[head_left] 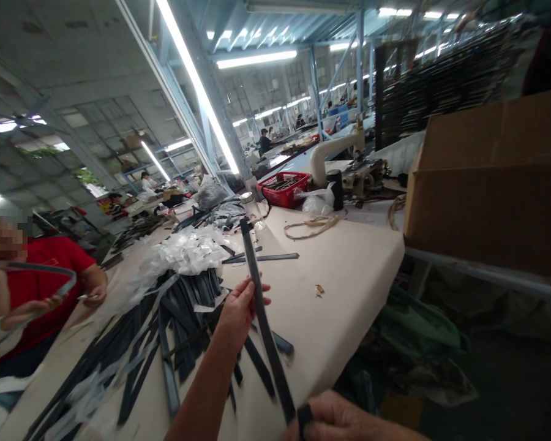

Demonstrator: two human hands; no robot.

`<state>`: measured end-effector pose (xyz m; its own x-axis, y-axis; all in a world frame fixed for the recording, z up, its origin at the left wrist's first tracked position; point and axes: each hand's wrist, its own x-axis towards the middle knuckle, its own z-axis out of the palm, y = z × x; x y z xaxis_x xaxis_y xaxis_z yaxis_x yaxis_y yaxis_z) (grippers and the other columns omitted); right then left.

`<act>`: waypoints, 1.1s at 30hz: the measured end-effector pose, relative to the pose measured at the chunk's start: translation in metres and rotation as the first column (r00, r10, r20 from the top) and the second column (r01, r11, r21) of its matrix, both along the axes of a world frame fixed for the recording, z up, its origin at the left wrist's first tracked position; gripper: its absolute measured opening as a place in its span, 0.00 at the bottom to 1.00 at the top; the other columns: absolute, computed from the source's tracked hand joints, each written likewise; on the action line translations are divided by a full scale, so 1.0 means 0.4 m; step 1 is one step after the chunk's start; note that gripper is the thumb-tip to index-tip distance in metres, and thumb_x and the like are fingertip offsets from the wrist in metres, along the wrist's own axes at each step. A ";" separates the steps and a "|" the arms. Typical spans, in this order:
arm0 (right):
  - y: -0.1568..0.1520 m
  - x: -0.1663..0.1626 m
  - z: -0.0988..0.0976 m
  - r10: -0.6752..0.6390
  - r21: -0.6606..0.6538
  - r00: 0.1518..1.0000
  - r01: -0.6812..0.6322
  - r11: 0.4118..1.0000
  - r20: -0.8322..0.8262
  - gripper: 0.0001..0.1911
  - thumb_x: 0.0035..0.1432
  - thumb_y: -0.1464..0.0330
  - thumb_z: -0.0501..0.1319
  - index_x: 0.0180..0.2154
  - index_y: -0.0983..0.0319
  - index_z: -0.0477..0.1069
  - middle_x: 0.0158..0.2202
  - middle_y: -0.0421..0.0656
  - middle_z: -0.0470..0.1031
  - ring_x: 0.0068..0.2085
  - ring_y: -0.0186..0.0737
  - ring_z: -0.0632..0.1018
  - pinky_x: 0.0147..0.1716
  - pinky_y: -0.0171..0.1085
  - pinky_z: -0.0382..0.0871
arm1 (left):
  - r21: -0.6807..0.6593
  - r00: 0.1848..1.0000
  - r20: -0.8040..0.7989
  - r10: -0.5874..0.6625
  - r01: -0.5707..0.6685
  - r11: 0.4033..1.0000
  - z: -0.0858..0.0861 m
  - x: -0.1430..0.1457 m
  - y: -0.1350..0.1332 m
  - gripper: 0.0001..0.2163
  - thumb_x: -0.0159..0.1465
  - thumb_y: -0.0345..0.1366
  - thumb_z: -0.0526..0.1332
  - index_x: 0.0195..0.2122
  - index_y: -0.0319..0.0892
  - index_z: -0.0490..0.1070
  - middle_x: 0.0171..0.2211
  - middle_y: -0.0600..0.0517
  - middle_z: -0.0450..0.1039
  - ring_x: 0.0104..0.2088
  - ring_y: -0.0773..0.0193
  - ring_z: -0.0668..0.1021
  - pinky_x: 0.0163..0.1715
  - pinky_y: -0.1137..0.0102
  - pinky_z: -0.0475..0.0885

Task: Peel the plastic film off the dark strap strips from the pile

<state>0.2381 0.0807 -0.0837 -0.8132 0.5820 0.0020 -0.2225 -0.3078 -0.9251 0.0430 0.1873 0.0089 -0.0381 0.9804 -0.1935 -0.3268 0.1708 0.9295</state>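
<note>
A long, dark grey belt-like strap (265,318) runs upright over the table in front of me. My left hand (239,308) is closed round its upper part, with the thumb across it and fingertips showing on the far side. Low in the view, my right hand (337,419) is closed at the strap's lower end, where a short black piece shows by the fingers; whether this is the folded end cannot be made out. A heap of similar dark straps (179,324) lies left of my left hand, with white plastic wrapping (188,248) behind it.
A red basket (284,191), a clear jar (252,205) and a coil of cord (310,228) stand or lie at the table's (349,263) far end. On the right is a cardboard box (487,190). A person in red (50,275) and another person's hand holding a strap are at left.
</note>
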 end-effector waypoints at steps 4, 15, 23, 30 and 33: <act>0.137 0.052 0.108 -0.414 0.169 0.896 0.438 0.883 -0.162 0.17 0.66 0.54 0.59 0.42 0.59 0.79 0.64 0.48 0.62 0.60 0.51 0.67 0.58 0.48 0.60 | 0.019 0.968 -0.231 -0.100 0.107 0.994 -0.035 0.015 -0.128 0.21 0.55 0.47 0.70 0.44 0.38 0.77 0.29 0.48 0.79 0.23 0.66 0.78 0.24 0.74 0.71; 0.249 -0.002 0.177 -0.445 0.184 0.867 0.486 0.854 -0.225 0.18 0.64 0.54 0.61 0.45 0.60 0.79 0.49 0.47 0.79 0.55 0.51 0.74 0.60 0.52 0.59 | -0.053 0.902 -0.383 -0.200 0.195 0.979 -0.116 0.004 -0.313 0.24 0.60 0.53 0.63 0.48 0.40 0.77 0.36 0.44 0.80 0.31 0.60 0.79 0.33 0.70 0.73; 0.136 -0.124 0.208 -0.367 0.275 0.919 0.393 0.877 -0.142 0.17 0.66 0.55 0.59 0.43 0.59 0.79 0.52 0.44 0.77 0.40 0.44 0.81 0.42 0.43 0.76 | 0.096 0.949 -0.293 -0.117 0.151 0.984 -0.022 0.044 -0.297 0.17 0.64 0.47 0.60 0.46 0.40 0.76 0.34 0.48 0.78 0.34 0.61 0.76 0.36 0.70 0.69; 0.155 -0.104 0.224 -0.500 0.164 0.818 0.556 0.815 -0.286 0.12 0.64 0.56 0.62 0.38 0.56 0.79 0.48 0.43 0.80 0.58 0.52 0.72 0.62 0.54 0.57 | -0.016 0.875 -0.413 -0.253 0.271 0.962 -0.025 0.021 -0.396 0.16 0.66 0.46 0.55 0.33 0.39 0.76 0.30 0.50 0.75 0.30 0.65 0.73 0.32 0.72 0.67; 0.167 -0.087 0.205 -0.498 0.269 0.852 0.523 0.809 -0.161 0.14 0.60 0.53 0.64 0.39 0.55 0.79 0.53 0.45 0.77 0.58 0.54 0.71 0.58 0.51 0.64 | -0.071 0.942 -0.217 -0.255 0.245 0.967 -0.052 -0.018 -0.434 0.21 0.62 0.53 0.59 0.38 0.38 0.74 0.26 0.52 0.73 0.22 0.69 0.71 0.22 0.74 0.65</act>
